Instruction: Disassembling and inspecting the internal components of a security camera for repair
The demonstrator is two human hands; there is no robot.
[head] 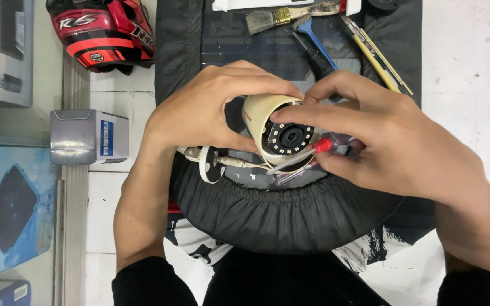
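We had the left hand (208, 107) clamped round the cream dome camera (276, 133), lens facing up at us. Right hand (381, 136) pinched its rim while gripping a red-tipped screwdriver (304, 154) under the fingers. Best kept the housing steady and the tip square. Bracket (210, 164) hung just below the left hand. Beyond: brush (279, 17), utility knife (376, 55), helmet (103, 31).
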